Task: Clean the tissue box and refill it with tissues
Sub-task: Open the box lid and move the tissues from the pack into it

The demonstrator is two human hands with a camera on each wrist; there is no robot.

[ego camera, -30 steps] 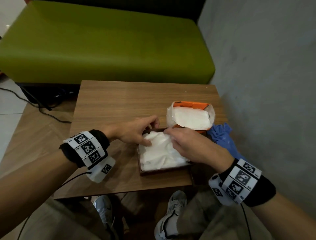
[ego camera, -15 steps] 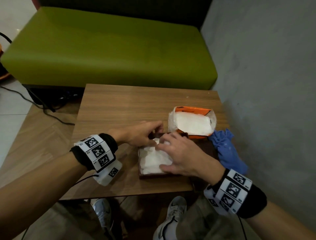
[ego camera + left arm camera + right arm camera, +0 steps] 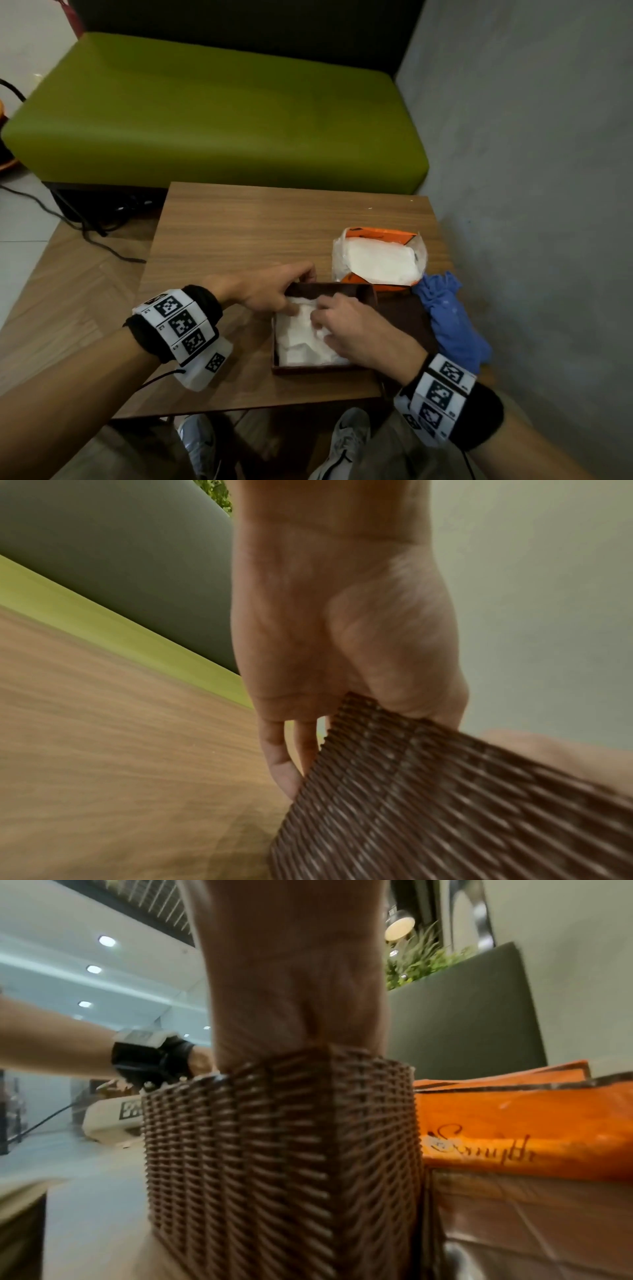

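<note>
Our right hand lies flat on the tissues, covering them; our left hand grips the box rim; the orange pack sits behind

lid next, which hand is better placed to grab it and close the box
Right, probably. The brown lid lies just right of the box, beside the right hand, which presses the tissues. The left hand is at the box's far left corner, across the box from the lid.
</note>
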